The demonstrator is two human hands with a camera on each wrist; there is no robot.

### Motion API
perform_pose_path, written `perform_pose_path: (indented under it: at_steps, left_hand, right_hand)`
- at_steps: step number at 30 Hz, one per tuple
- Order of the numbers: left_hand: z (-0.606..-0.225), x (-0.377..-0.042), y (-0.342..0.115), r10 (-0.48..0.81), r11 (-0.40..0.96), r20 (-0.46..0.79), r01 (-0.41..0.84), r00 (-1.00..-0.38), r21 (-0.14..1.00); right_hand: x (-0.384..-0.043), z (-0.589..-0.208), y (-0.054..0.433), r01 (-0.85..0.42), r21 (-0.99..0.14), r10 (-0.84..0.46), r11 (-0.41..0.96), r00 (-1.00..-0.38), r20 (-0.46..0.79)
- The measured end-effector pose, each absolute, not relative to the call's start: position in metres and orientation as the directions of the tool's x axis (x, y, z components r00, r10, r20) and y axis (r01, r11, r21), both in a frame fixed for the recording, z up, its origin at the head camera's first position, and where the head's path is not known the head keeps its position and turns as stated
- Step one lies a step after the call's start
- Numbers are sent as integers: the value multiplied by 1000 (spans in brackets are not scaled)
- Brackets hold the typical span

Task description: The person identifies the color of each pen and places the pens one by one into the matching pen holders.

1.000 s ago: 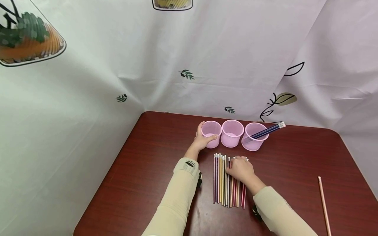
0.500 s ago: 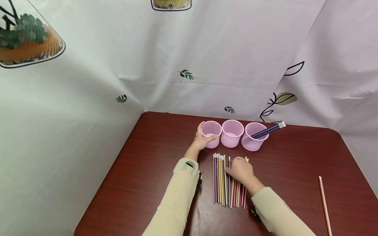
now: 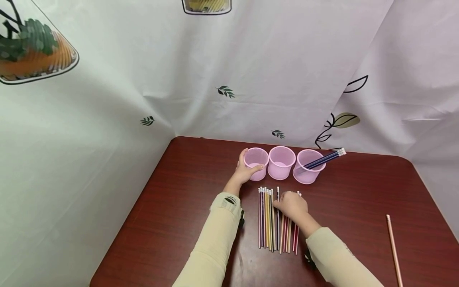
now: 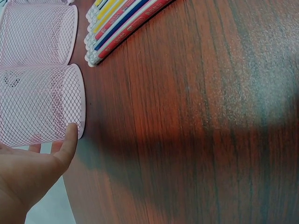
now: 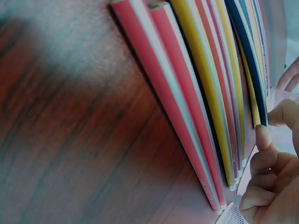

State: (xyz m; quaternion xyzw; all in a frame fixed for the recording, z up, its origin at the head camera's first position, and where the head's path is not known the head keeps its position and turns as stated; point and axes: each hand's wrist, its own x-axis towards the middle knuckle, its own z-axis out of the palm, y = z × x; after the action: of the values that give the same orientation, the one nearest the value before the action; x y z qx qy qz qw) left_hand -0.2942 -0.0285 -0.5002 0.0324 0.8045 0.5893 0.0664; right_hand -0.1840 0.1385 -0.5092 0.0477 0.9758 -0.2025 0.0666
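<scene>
The nearer right hand (image 3: pixel 293 205) pinches a dark blue pencil (image 3: pixel 277 227) among the other pencils (image 3: pixel 267 223), its eraser end (image 3: pixel 277 189) pointing toward the middle pink mesh cup (image 3: pixel 279 172), while the left hand (image 3: pixel 244 172) holds the left pink mesh cup (image 3: pixel 256 156).

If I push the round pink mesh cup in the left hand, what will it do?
The round pink mesh cup is probably light, since its walls are open mesh. It might slide, as the brown wood-grained table looks shiny. A hard push could tip it, since it's empty.
</scene>
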Motion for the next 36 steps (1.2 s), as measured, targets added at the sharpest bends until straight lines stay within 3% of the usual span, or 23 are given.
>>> perform_pose_path:
  at_steps: [23,36]
  left_hand:
    - [-502,-296,-29,135,324,-71,-23,-988,946]
    - [-501,-295,-30,137,331,-80,-30,-987,943]
  right_hand:
    - [-189,-472,151,115,-533,89,838,-993,-75]
    - [-190,-450,156,69,-561,72,825,-997,-17]
